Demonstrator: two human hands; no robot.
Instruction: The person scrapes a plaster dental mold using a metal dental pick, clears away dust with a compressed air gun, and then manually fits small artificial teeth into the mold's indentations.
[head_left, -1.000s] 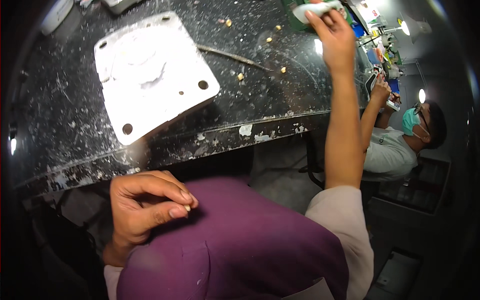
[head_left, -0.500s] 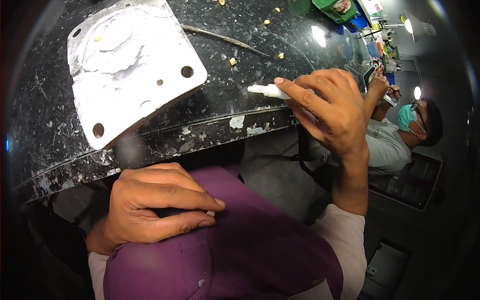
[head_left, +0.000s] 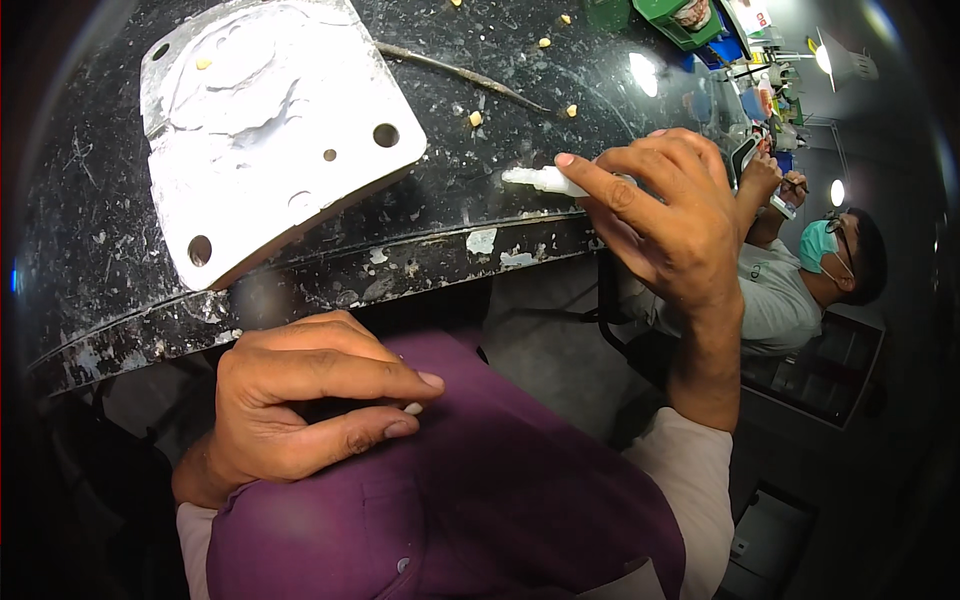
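My left hand [head_left: 310,395] hovers over my purple apron, in front of the bench. Its thumb and index finger pinch a small off-white piece [head_left: 413,408], shaped like an artificial tooth. My right hand [head_left: 665,205] is above the bench edge, gripping a slim white tube [head_left: 545,180] with a tapered, crusted tip pointing left. Farther left on the bench rests a flask half [head_left: 365,170] filled with white plaster, with round holes at its corners. A small yellowish tooth [head_left: 203,63] lies on the moulded plaster.
On the black, paint-chipped bench [head_left: 440,250] lie a thin metal hand tool [head_left: 470,77] and several small yellowish teeth [head_left: 475,118]. A green bin [head_left: 680,22] stands at the back. To the right, a masked person [head_left: 790,280] works under a lamp [head_left: 845,60].
The view has shifted slightly. My left index finger and thumb have parted a little, so more of the small piece shows. My right hand keeps its grip on the tube.
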